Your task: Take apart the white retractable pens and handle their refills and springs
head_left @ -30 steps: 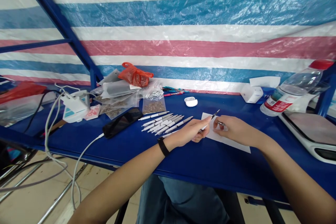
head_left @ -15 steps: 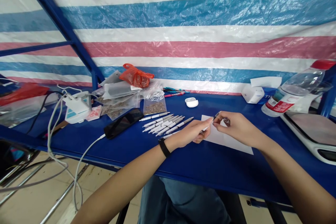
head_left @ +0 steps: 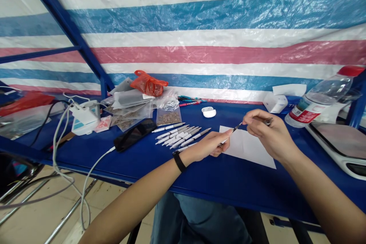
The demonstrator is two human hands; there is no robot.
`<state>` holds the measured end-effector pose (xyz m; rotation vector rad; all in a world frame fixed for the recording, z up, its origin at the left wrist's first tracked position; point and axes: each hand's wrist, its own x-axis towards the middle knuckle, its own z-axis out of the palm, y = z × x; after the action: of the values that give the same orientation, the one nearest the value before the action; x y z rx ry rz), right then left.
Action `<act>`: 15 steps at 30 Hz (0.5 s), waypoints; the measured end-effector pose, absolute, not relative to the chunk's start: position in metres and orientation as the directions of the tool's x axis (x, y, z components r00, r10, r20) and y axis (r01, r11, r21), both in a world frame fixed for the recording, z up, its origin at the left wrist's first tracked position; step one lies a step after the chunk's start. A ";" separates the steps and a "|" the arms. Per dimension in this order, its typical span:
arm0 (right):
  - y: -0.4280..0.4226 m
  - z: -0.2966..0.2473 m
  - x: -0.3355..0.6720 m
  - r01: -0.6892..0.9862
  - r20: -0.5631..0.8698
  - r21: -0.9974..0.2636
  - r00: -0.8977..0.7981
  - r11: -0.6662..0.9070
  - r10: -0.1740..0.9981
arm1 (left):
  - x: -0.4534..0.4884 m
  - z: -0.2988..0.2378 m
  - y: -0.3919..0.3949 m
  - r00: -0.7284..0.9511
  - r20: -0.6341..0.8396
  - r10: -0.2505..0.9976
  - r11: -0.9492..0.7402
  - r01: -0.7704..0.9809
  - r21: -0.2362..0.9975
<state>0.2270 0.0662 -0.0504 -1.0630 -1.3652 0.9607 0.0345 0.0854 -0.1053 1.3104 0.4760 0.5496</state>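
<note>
My left hand (head_left: pixel 213 145) is closed around a white pen barrel, mostly hidden by the fingers. A thin dark pen refill (head_left: pixel 237 127) sticks out of the barrel's end, slanting up to the right. The fingertips of my right hand (head_left: pixel 264 131) pinch its far end. A small grey pen part (head_left: pixel 268 121) also shows tucked in the right hand's curled fingers. Below both hands lies a sheet of white paper (head_left: pixel 247 148). Several white-and-grey pens (head_left: pixel 181 136) lie side by side left of my left hand.
A black phone (head_left: pixel 134 135) on a cable lies left of the pens, near plastic bags (head_left: pixel 131 108) and a power strip (head_left: pixel 85 116). A white earbud case (head_left: pixel 208 112) sits behind. At right are a bottle (head_left: pixel 317 99) and a scale (head_left: pixel 340 143).
My right hand has moved right and slightly up, away from the left hand. More of the dark refill now shows between them. The left hand has stayed in place.
</note>
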 end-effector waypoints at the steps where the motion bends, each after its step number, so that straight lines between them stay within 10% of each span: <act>1: 0.065 -0.050 0.226 0.001 0.253 -0.967 0.006 0.253 0.967 | 0.034 -0.105 0.085 0.783 -0.022 0.621 0.165 -0.103 0.981; 15: 0.064 -0.054 0.221 -0.232 0.187 -0.957 -0.036 0.174 0.982 | 0.035 -0.102 0.083 0.783 -0.046 0.621 0.154 -0.065 0.986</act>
<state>0.2209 0.0635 -0.0536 -0.8801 -1.1604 1.2147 0.0349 0.0835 -0.1018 1.3366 0.5062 0.5224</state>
